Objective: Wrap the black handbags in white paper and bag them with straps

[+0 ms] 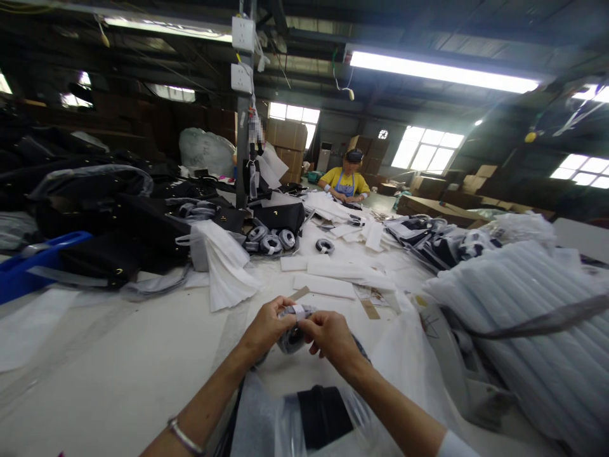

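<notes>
Between my hands is a coiled dark strap (291, 343) in clear plastic, with a white band (299, 311) around its top. My left hand (267, 325) grips the coil's left side, thumb and fingers pressed together near the band. From the other side, my right hand (332, 338) pinches at the band; its fingertips partly hide the coil. Below my forearms lies a black item (324, 416) inside clear plastic wrapping, close to the table's near side. A similar wrapped coil (325, 246) rests farther off on the white table (157, 355).
Black bags (143, 228) pile up on the left beside a blue bin (42, 260). White foam strips (323, 285) lie ahead. A tape dispenser (461, 362) and stacked white foam packing (537, 317) stand right. A post (243, 139) rises behind; a co-worker (345, 181) sits across.
</notes>
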The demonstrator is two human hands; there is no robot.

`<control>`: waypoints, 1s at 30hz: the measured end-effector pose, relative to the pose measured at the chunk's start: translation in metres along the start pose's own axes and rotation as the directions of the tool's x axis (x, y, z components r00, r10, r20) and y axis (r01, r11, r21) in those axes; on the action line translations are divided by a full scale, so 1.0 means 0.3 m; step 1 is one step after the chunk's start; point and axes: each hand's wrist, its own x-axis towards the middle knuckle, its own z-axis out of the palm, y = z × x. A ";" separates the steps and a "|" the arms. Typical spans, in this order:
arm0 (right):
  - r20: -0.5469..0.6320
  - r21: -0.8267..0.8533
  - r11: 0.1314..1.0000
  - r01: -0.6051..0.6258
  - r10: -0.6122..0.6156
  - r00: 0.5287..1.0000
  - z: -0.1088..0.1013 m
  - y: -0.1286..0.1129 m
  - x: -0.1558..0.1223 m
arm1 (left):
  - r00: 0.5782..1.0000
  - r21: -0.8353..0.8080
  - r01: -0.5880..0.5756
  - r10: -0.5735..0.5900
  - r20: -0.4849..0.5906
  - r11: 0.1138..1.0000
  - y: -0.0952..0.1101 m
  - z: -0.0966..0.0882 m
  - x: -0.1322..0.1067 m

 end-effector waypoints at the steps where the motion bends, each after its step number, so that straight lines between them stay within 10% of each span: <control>1: -0.050 -0.142 0.988 0.051 -0.059 0.997 -0.011 -0.004 -0.001 | 1.000 -0.010 0.006 -0.006 0.008 1.000 0.000 -0.003 0.001; 4: -0.137 -0.567 0.784 0.251 -0.390 0.910 -0.048 -0.025 -0.006 | 0.998 -0.050 0.029 -0.027 0.049 0.998 0.000 -0.013 0.004; 7: -0.003 -0.785 0.436 0.439 -0.712 0.702 -0.073 -0.049 -0.006 | 0.996 -0.098 0.048 -0.040 0.081 0.994 0.000 -0.016 0.008; 10: 0.205 -0.797 0.170 0.579 -0.827 0.524 -0.075 -0.064 0.004 | 0.994 -0.133 0.070 -0.059 0.088 0.989 0.002 -0.014 0.007; 12: 0.271 -0.778 0.111 0.619 -0.829 0.489 -0.063 -0.065 0.017 | 0.993 -0.136 0.087 -0.075 0.090 0.987 0.002 -0.010 0.007; 22: 0.264 -0.839 0.359 0.409 -0.389 0.883 -0.008 -0.091 0.139 | 0.991 0.227 0.074 -0.046 -0.126 0.971 -0.048 -0.047 0.084; 26: 0.223 -0.825 0.439 0.357 -0.327 0.918 -0.102 -0.105 0.107 | 0.993 0.399 -0.019 0.065 -0.101 0.917 -0.014 -0.096 0.023; 30: 0.280 -0.704 0.527 0.476 -0.410 0.868 -0.218 -0.069 -0.122 | 0.985 0.621 -0.175 0.128 0.119 0.764 -0.020 -0.106 -0.179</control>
